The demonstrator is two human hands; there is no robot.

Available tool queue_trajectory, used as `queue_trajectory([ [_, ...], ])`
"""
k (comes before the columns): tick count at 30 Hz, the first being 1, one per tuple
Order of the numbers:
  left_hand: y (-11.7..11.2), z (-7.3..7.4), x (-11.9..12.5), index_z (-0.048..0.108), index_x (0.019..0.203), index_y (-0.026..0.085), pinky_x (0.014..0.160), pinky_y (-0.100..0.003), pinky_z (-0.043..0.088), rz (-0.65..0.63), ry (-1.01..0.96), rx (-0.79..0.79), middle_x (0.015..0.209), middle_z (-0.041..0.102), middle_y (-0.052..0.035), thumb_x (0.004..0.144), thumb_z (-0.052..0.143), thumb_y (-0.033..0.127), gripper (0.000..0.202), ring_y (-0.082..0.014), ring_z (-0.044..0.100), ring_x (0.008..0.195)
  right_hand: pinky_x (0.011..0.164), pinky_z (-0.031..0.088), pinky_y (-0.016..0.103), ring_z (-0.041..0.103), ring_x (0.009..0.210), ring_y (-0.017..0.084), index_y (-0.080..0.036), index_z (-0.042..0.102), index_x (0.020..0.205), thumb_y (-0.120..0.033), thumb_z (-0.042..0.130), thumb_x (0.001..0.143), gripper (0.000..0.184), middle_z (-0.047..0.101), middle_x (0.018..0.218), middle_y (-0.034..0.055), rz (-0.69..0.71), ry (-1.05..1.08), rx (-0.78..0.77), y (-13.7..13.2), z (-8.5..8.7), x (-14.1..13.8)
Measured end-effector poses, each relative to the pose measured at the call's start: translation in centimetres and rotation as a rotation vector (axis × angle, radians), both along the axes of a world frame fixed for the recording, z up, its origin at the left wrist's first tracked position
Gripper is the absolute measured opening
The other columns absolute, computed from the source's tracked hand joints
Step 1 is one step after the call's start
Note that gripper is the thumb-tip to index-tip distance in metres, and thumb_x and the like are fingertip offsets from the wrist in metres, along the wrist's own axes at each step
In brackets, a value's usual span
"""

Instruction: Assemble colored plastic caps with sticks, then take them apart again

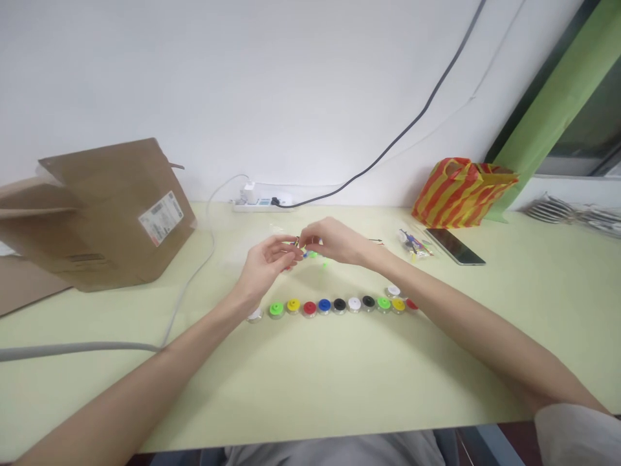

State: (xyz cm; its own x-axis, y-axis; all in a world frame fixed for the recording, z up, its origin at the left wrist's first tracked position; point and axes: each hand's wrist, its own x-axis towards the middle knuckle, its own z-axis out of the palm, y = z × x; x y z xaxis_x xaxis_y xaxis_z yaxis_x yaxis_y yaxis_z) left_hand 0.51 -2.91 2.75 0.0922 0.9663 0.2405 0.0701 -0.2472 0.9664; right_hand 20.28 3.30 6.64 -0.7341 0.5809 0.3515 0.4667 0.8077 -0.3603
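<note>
My left hand (264,265) and my right hand (332,241) meet above the pale green table (310,382), fingers pinched together on a small multicoloured part (299,244) too tiny to name. A few loose coloured bits (316,256), blue and green, lie on the table just under the hands. In front of them runs a row of several round coloured caps (332,305): white, green, yellow, red, blue, black. One more white cap (392,290) sits just behind the row's right end.
A brown paper bag (104,213) lies at the left. A white power strip (262,203) with a black cable sits by the wall. A grey cable (72,349) crosses the left side. At the right lie a small bag of parts (414,244), a phone (455,246) and a striped bag (460,192).
</note>
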Motion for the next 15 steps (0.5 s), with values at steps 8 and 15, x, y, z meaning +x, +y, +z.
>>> queue_trajectory([
  [8,0.5,0.2,-0.5,0.069,0.107,0.016,0.072,-0.032,0.052,0.074,-0.012,0.025,0.084,0.069,-0.0035,0.075,0.070,0.027,0.034,-0.0184,0.066,0.078,0.075,0.039,0.028,0.065,0.099,0.022,-0.016,0.073,0.120,-0.008,0.059,0.092,0.032,0.072,0.115,0.0122,-0.202,-0.337,0.140,1.8,-2.2,1.0],
  [15,0.6,-0.3,-0.3,0.068,0.108,0.015,0.067,-0.030,0.051,0.054,-0.001,0.008,0.083,0.068,-0.0026,0.075,0.067,0.024,0.034,-0.0162,0.065,0.073,0.073,0.039,0.028,0.064,0.090,0.021,-0.013,0.074,0.114,-0.011,0.061,0.087,0.029,0.073,0.103,0.0110,-0.215,-0.298,0.085,3.3,-4.0,1.8],
])
